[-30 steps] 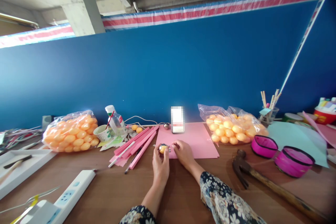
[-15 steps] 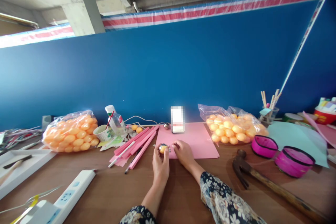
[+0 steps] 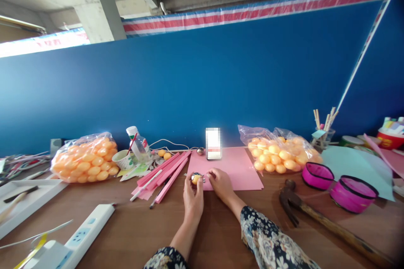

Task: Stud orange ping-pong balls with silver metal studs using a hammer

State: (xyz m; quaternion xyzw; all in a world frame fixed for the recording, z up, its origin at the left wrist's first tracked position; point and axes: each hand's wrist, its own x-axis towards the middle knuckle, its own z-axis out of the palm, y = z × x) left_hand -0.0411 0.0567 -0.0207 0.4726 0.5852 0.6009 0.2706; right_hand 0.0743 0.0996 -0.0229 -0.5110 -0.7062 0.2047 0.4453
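My left hand (image 3: pixel 193 201) is closed around a small orange ball (image 3: pixel 195 179) with dark, shiny patches on its upper part. Small shiny bits show at the ball's right side. Just to the right, my right hand (image 3: pixel 221 184) has its fingers pinched together close to the ball; whatever is between them, if anything, is too small to make out. Both hands are over the near edge of pink paper sheets (image 3: pixel 244 172). Beyond them, a small shiny round object (image 3: pixel 200 151) lies near a blurred-out upright rectangle (image 3: pixel 213 145).
Bags of orange balls (image 3: pixel 85 162) (image 3: pixel 277 155) flank the paper. Pink strips (image 3: pixel 170 172), a paper cup (image 3: pixel 122 159) and a bottle (image 3: pixel 139 145) lie left. A hammer (image 3: pixel 331 222) and magenta bands (image 3: pixel 355 195) are right. A power strip (image 3: pixel 88 229) sits front left.
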